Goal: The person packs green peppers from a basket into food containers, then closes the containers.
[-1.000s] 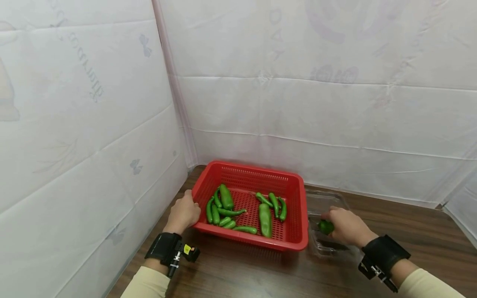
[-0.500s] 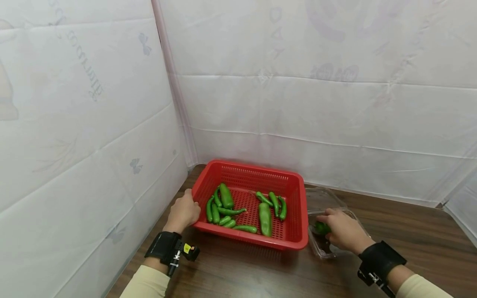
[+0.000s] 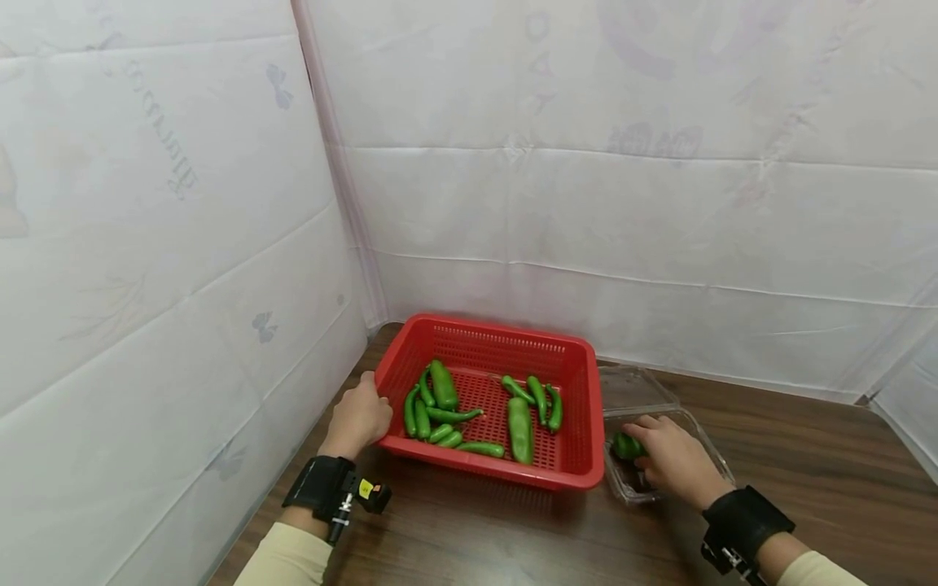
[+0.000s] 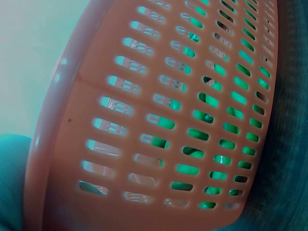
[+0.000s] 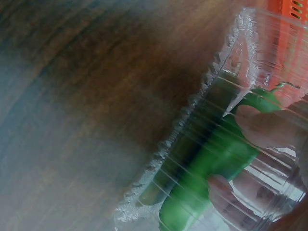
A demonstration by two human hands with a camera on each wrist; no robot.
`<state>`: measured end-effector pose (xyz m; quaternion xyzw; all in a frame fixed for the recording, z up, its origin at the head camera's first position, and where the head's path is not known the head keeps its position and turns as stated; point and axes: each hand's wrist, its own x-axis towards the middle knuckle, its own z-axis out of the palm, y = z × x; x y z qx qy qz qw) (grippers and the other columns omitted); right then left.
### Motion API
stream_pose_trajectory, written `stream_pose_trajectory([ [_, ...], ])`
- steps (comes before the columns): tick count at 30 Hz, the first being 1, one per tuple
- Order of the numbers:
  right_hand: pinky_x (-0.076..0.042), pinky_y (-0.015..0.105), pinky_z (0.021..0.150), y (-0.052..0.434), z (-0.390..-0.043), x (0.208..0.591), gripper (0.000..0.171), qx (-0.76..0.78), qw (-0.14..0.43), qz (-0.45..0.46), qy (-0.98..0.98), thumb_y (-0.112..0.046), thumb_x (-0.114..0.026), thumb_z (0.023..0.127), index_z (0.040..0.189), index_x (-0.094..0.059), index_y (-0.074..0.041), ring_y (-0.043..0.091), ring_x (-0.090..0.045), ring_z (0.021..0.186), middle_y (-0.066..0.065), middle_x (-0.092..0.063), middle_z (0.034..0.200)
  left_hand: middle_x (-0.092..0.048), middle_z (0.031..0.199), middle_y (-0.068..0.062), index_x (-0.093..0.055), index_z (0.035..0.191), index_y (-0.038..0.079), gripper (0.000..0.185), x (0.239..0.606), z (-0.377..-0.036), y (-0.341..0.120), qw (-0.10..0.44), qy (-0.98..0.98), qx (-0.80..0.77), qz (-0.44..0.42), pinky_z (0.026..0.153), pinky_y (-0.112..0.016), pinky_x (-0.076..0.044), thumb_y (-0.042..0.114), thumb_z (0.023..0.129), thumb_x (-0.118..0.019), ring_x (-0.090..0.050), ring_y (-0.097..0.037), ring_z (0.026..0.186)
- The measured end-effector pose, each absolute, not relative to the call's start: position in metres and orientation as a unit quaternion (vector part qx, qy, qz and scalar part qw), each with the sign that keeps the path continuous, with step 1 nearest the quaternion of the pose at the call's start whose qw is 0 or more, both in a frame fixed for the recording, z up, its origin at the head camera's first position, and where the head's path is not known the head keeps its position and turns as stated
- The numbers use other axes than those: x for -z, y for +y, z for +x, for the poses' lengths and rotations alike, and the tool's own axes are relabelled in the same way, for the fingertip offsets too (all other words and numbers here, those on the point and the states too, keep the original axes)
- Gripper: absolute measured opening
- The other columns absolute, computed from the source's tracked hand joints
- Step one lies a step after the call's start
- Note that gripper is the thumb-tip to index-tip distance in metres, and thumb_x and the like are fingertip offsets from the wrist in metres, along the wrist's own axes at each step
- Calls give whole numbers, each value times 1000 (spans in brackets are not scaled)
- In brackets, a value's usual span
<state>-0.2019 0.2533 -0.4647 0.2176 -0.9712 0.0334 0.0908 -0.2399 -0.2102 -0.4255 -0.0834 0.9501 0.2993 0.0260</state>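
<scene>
A red plastic basket (image 3: 572,370) on the wooden table holds several green peppers (image 3: 520,419). My left hand (image 3: 359,417) grips the basket's left rim; the left wrist view shows only the slotted basket wall (image 4: 159,125) close up. Right of the basket lies a clear plastic clamshell box (image 3: 707,456) with its lid open toward the back. My right hand (image 3: 670,456) reaches into the box and holds a green pepper (image 3: 624,446) there. In the right wrist view my fingertips (image 5: 262,127) pinch the green pepper (image 5: 211,159) inside the clear box (image 5: 192,125).
White sheeted walls (image 3: 586,203) close in the table at the left and the back. Bare dark wood table (image 3: 806,456) stretches to the right of the box and in front of the basket.
My right hand with the green pepper has moved down and back into the clear box. The left hand and the basket have stayed put.
</scene>
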Motion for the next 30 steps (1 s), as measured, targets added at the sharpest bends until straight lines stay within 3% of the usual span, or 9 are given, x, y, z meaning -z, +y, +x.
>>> stream_pose_trajectory([
  [6,-55,43,77,253,-200,466,45,-39,108,219,-969,-4,-89,73,116,-76,-6,24,-62,89,5,-72,105,-69,113,-30,-39,146,-5,49,427,-239,-212,27,950,-299,-82,67,-41,-53,14,103,-52,-69,-33,86],
  [16,-57,50,82,252,-205,463,43,-40,105,226,-968,-2,-87,74,115,-75,-2,32,-68,95,13,-75,109,-69,113,-32,-39,145,-7,49,426,-239,-214,20,953,-294,-72,67,-42,-54,13,103,-52,-69,-35,86],
  [30,-57,49,81,250,-202,466,43,-26,111,209,-971,-4,-88,73,114,-75,-2,32,-67,93,14,-74,110,-68,114,-31,-38,146,-6,50,426,-239,-212,20,952,-299,-71,69,-43,-54,13,102,-52,-70,-36,90],
])
